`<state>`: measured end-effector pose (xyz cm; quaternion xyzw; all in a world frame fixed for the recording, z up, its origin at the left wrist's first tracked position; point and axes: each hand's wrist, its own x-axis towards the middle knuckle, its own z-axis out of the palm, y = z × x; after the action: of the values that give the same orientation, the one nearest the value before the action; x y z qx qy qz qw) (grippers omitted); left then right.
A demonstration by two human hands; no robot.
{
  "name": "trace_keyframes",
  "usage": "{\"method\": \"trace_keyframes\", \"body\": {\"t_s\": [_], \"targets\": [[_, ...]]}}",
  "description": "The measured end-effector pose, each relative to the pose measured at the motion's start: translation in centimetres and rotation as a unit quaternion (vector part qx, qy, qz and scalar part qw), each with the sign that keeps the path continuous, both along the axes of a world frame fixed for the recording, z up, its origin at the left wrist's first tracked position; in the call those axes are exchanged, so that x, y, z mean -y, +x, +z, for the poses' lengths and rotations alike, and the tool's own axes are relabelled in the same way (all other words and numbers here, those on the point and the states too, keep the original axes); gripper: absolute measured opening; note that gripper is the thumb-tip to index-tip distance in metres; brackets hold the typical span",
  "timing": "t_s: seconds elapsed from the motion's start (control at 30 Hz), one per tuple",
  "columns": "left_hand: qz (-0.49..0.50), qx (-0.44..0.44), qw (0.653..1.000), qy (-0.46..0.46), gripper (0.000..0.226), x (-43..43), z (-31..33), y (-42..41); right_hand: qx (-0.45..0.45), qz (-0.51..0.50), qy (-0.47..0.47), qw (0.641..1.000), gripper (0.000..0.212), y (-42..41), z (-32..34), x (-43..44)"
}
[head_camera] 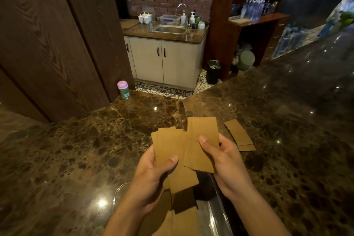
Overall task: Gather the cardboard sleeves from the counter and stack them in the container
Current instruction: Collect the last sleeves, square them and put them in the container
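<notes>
Gathering step: left hand (pixel 153 174) and right hand (pixel 228 165) each gripping sleeves (pixel 203 134); next likely merging, lowering into container (pixel 218 203) beneath hands.

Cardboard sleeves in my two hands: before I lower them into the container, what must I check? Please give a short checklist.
1. Left hand grip on the left bundle: ok, the thumb pinches it.
2. Right hand grip on the right bundle: ok.
3. Held sleeves squared up: not ok, both bundles are fanned with uneven edges.
4. Container under the hands: ok, with stacked sleeves inside.
5. Counter gathered: not ok, loose sleeves lie right of the hands.
6. Room left in the container: cannot tell.
</notes>
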<state>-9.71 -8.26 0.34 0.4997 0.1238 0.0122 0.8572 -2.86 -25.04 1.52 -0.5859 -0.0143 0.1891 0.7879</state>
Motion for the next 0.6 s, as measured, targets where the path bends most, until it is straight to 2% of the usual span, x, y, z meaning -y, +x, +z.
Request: {"method": "trace_keyframes", "body": {"t_s": [0.17,0.27,0.37,0.47,0.6], "targets": [[0.102,-0.014,0.994,0.036,0.053,0.0,0.1,0.4,-0.03,0.069,0.022,0.997,0.028,-0.7,0.2,-0.1],[0.126,-0.01,0.991,0.038,0.05,0.2,0.2,0.8,-0.067,0.096,0.025,0.993,0.025,-1.1,-0.2,-0.8],[0.156,-0.024,0.984,0.08,0.047,0.1,-0.2,0.9,-0.065,0.086,0.02,0.994,0.027,-1.2,-0.3,-1.1],[0.175,-0.03,0.971,0.16,0.035,0.0,-0.9,0.9,0.021,0.031,-0.043,0.998,0.025,-1.1,-0.4,-0.7],[0.156,-0.009,0.969,0.19,0.024,1.0,-1.0,0.9,0.189,-0.01,-0.194,0.963,0.023,-1.6,-0.5,-0.8]]}}
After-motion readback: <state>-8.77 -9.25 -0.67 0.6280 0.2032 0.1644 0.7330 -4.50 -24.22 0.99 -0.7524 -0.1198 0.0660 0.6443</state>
